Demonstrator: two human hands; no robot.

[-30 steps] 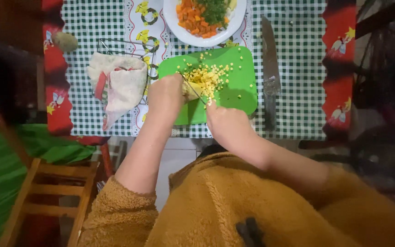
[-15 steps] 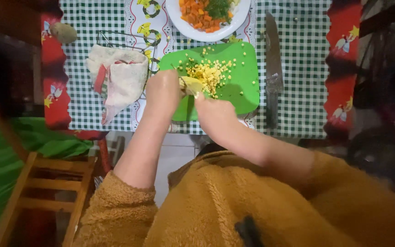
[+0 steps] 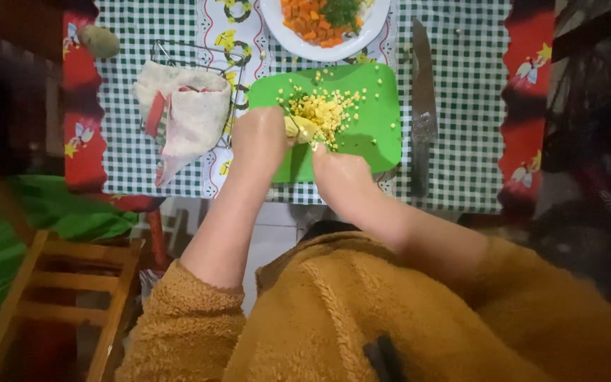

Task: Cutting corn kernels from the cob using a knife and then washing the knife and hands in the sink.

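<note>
At nine o'clock lies a cloth bag [image 3: 182, 117] on the checked tablecloth [image 3: 461, 106]. My left hand [image 3: 262, 141] clamps a pale yellow corn cob [image 3: 300, 129] on the green cutting board [image 3: 376, 134], loose kernels [image 3: 327, 110] heaped at twelve. My right hand [image 3: 342, 173] sits just beside; whether its fingers are closed I cannot tell. A knife [image 3: 423, 85] lies at three o'clock.

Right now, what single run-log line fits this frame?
left hand: holds yellow corn cob | right hand: at cob | under: green plastic cutting board with loose yellow kernels | beside: long steel knife
</note>
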